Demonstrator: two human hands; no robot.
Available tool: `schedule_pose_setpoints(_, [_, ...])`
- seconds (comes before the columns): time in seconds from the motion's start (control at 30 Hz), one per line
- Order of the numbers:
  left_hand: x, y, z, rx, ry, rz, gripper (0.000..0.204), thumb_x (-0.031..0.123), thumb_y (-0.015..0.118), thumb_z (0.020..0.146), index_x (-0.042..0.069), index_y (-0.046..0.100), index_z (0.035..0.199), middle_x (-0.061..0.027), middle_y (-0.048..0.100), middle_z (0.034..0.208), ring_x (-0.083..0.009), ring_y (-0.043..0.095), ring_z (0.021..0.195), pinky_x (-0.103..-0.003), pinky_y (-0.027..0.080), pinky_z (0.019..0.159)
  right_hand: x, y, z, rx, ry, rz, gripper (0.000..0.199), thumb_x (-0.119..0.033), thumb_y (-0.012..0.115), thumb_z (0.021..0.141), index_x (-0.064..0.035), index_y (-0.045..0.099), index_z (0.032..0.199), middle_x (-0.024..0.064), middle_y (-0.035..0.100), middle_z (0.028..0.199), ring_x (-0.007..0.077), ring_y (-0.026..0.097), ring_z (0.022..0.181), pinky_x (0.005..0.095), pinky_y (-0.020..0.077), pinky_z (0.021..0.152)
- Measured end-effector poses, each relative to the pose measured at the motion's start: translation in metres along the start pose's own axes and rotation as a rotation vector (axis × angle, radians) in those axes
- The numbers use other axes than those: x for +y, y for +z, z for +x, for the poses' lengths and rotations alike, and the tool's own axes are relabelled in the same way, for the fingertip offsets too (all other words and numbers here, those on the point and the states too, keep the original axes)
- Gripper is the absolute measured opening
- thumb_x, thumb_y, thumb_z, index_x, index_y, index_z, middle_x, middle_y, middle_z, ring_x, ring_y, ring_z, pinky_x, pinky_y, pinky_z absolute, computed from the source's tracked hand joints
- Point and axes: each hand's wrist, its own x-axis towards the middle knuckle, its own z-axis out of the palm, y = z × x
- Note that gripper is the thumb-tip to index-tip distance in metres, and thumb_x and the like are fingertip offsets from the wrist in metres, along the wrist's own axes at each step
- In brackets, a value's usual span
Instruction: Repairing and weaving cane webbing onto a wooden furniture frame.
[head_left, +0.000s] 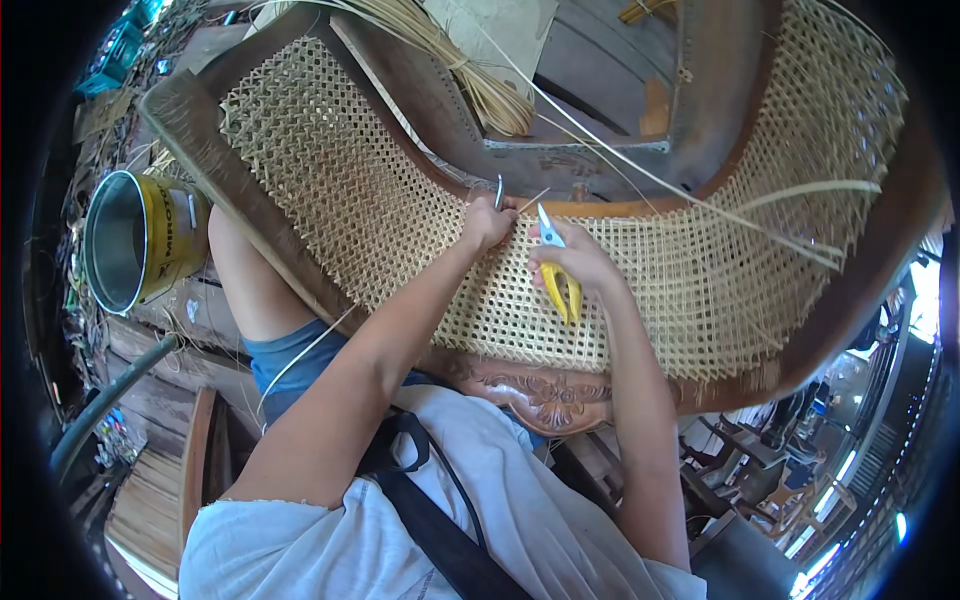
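A curved wooden chair frame with woven cane webbing [400, 240] lies across my lap. My left hand [487, 223] is closed at the inner wooden edge of the webbing, with a slim metal tool [499, 190] sticking up from its fingers. Beside those fingers a thin cane strand [535, 199] slants up to the right; whether they pinch it I cannot tell. Just to the right, my right hand [585, 262] grips yellow-handled snips [562, 290], blades pointing up near the edge. The snips' blades look closed or nearly so.
Long loose cane strands [620, 160] cross the frame from the top toward the right. A bundle of cane [480, 90] lies beyond it. At the left stands a yellow bucket [172, 235], with a metal pipe [110, 400] below it. Carved wood [555, 395] edges the near side.
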Motion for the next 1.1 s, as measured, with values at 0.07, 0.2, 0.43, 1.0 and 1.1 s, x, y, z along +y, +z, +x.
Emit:
schedule_pose_setpoints(0.07, [0.014, 0.009, -0.011, -0.07, -0.025, 0.03, 0.018, 0.02, 0.071, 0.08, 0.007, 0.074, 0.092, -0.0173, 0.071, 0.082, -0.0266, 0.07, 0.075, -0.037, 0.054, 0.073, 0.01, -0.026, 0.048, 0.027, 0.13, -0.566, 0.034, -0.01, 0.057, 0.081, 0.0027, 0.061, 0.112, 0.0173, 0.068, 0.092, 0.0238, 0.067, 0.068, 0.0353, 0.0527, 0.063])
schedule_pose_setpoints(0.2, [-0.008, 0.001, 0.006, -0.018, -0.011, 0.121, 0.022, 0.025, 0.072, 0.078, 0.009, 0.074, 0.093, -0.0182, 0.071, 0.087, -0.0325, 0.069, 0.082, -0.039, 0.053, 0.079, -0.027, -0.025, 0.084, -0.198, 0.225, -0.928, 0.037, -0.01, 0.053, 0.076, 0.0063, 0.063, 0.108, 0.0166, 0.07, 0.09, 0.0251, 0.069, 0.072, 0.0362, 0.0532, 0.065])
schedule_pose_setpoints(0.43, [0.021, -0.002, -0.011, 0.01, -0.062, 0.192, 0.022, 0.028, 0.071, 0.08, 0.01, 0.074, 0.094, -0.018, 0.071, 0.089, -0.0328, 0.069, 0.086, -0.04, 0.053, 0.081, -0.058, -0.01, 0.096, -0.309, 0.498, -1.094, 0.054, -0.006, 0.046, 0.079, -0.0112, 0.055, 0.132, 0.023, 0.065, 0.111, 0.0273, 0.07, 0.073, 0.0404, 0.0556, 0.068])
schedule_pose_setpoints(1.0, [0.015, -0.003, -0.008, 0.019, 0.094, 0.252, 0.021, 0.025, 0.066, 0.088, 0.005, 0.071, 0.086, -0.0125, 0.064, 0.063, -0.0216, 0.063, 0.056, -0.038, 0.049, 0.058, 0.008, -0.019, 0.094, -0.116, 0.257, -0.212, 0.044, -0.001, 0.052, 0.082, -0.0051, 0.051, 0.126, 0.0073, 0.056, 0.074, 0.0145, 0.055, 0.054, 0.0292, 0.0501, 0.043])
schedule_pose_setpoints(1.1, [0.021, 0.001, -0.012, 0.068, 0.107, 0.262, 0.021, 0.024, 0.064, 0.087, 0.004, 0.07, 0.086, -0.0144, 0.064, 0.064, -0.0243, 0.063, 0.058, -0.038, 0.049, 0.059, 0.01, -0.025, 0.092, -0.185, 0.362, -0.097, 0.046, -0.005, 0.05, 0.086, -0.0097, 0.05, 0.131, 0.0066, 0.056, 0.074, 0.0137, 0.056, 0.055, 0.0299, 0.0518, 0.045])
